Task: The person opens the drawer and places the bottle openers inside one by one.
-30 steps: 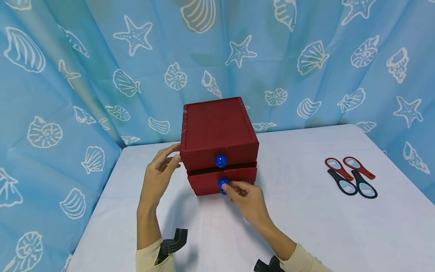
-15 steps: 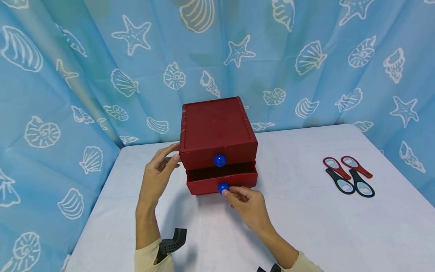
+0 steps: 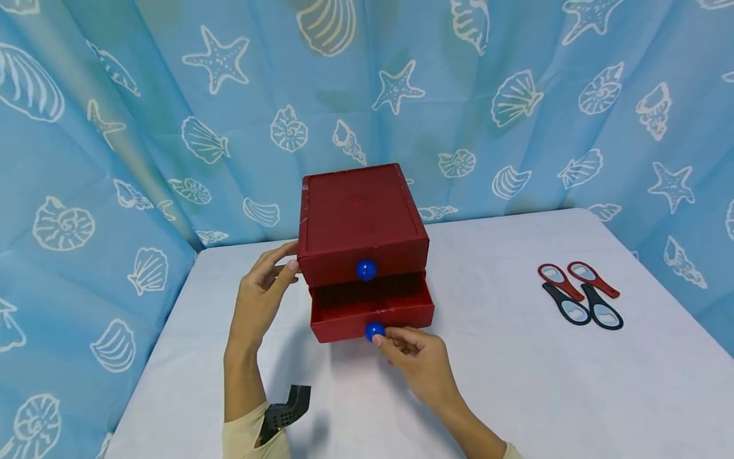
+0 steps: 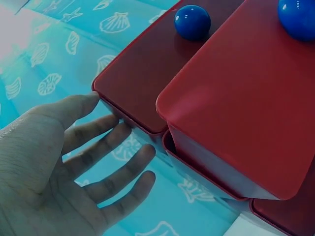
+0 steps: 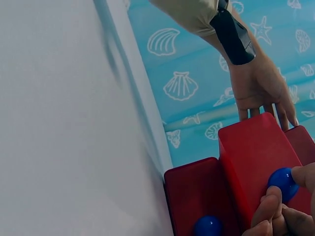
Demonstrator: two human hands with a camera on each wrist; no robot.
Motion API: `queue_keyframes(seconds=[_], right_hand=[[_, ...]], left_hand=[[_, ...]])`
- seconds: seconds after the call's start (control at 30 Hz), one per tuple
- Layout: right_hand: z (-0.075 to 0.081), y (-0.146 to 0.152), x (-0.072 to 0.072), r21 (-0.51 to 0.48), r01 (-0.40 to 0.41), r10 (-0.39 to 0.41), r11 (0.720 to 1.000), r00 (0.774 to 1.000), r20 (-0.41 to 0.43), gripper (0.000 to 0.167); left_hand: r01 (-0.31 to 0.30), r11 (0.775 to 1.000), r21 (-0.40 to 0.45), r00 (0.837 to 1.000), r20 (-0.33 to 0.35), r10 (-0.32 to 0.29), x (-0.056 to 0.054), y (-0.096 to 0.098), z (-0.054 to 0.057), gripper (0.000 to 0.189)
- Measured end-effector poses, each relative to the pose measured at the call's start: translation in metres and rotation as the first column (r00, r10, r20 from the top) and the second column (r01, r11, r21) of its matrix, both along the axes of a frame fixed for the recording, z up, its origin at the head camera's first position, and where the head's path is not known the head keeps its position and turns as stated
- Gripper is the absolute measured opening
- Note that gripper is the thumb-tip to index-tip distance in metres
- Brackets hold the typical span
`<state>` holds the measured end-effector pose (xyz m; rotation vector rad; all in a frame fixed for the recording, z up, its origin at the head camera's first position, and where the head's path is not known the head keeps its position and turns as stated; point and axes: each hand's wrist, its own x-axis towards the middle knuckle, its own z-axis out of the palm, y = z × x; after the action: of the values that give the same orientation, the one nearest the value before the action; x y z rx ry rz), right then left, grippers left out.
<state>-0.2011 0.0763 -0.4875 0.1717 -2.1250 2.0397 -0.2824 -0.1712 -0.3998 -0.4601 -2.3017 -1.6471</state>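
Red drawer partly out, blue knob in pinch of right hand, left hand outspread against cabinet

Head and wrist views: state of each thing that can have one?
Top drawer: shut
Middle drawer: pulled open
Bottom drawer: looks shut
Right grip: pinches the middle drawer's knob
Left grip: fingers spread, thumb at the top drawer's corner
Red magnifier-like tools: lying flat, untouched
Black magnifier-like tools: lying flat, untouched

There were two bare hands, one boxy red cabinet, three red drawers, three round blue knobs, two flat red oval-headed tools and two flat black oval-headed tools.
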Motion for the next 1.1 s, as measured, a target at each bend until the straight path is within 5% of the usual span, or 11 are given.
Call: queue_keyframes(seconds=[1.1], right_hand=[[-0.005,-0.001,0.033,0.03,0.043,-0.043,0.999,0.999,-0.017,0.01]], left_hand=[[-0.004,1.0,0.001,1.0,-0.012,0.004,0.0,0.0,-0.002,0.043]])
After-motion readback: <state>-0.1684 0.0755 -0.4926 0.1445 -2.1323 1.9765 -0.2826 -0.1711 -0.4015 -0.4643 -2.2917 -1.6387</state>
